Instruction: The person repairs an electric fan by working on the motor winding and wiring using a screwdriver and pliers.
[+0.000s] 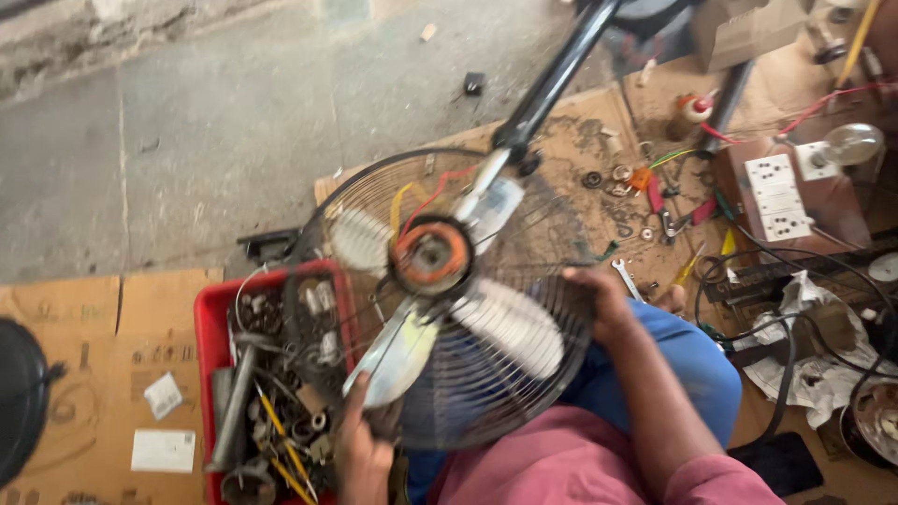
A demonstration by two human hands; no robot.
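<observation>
Gripping the wire fan guard [524, 393] from both sides, held over my lap above the floor. My left hand [363, 454] is closed around the lower rim of the guard, fingers curled near the tip of one fan blade [398, 355]; exactly how much is rim and how much is blade under the fingers I cannot tell, the frame is blurred. My right hand [603, 304] is closed over the opposite rim, palm down, wrist across my blue trouser knee [692, 365].

The orange motor hub [432, 254] sits at the centre, facing up, with red and yellow wires [426, 196] trailing toward the black stand pole [552, 79] that runs away from me.

My judgement on doing this well: keep both grips on the rim wire, not on the blades, since those look thin and would likely bend. Keep the hub level so the loose wires do not snag in the mesh.

Just beside my left hand, a red plastic tray [210, 318] full of metal odds and screwdrivers; part of the guard overhangs it, so a tilt that way could catch. Beyond my right hand, on the flattened cardboard [580, 140], lie a small spanner [629, 279], red-handled pliers [666, 210] and washers. A socket board [781, 196] stands farther right.
</observation>
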